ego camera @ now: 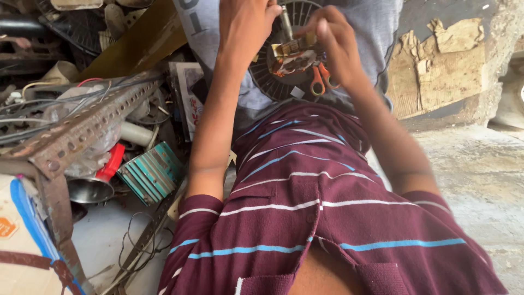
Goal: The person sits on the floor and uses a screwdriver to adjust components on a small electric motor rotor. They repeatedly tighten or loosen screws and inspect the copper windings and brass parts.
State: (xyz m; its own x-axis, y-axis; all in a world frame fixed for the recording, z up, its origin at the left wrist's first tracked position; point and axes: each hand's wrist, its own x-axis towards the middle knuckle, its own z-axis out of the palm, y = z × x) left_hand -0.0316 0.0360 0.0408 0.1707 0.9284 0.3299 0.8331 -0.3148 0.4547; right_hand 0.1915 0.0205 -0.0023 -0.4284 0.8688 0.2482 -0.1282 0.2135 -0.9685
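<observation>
My fingers are closed on both sides of a small motor part (293, 57), a blocky piece with brass-coloured metal on top and reddish-orange windings below. My left hand (246, 27) grips it from the left, fingers curled tight around its upper edge beside a short grey metal shaft (286, 23) that sticks up from it. My right hand (334, 41) pinches the part from the right, fingertips pressed down on the brass-coloured top, thumb hidden behind the piece. The part sits between my two hands, held up over my lap.

Just under my right hand hang the orange handles of a pair of scissors (322, 81); I cannot tell whether my fingers actually hold them or they only lie against my lap. Behind the part lies a round black fan grille (275, 82), resting on my grey trousers (371, 33).

My forearms run back to the sleeves of my maroon striped shirt (305, 207), with its white and blue lines.

To my left is a heap of scrap: a rusty perforated angle bar (82, 131), a red-handled steel funnel-like thing (101, 183), a teal ribbed block (152, 172), loose wires (134, 240) and a cardboard box (19, 246). To my right, bare concrete floor (480, 180) and torn cardboard (436, 71) against the wall.
</observation>
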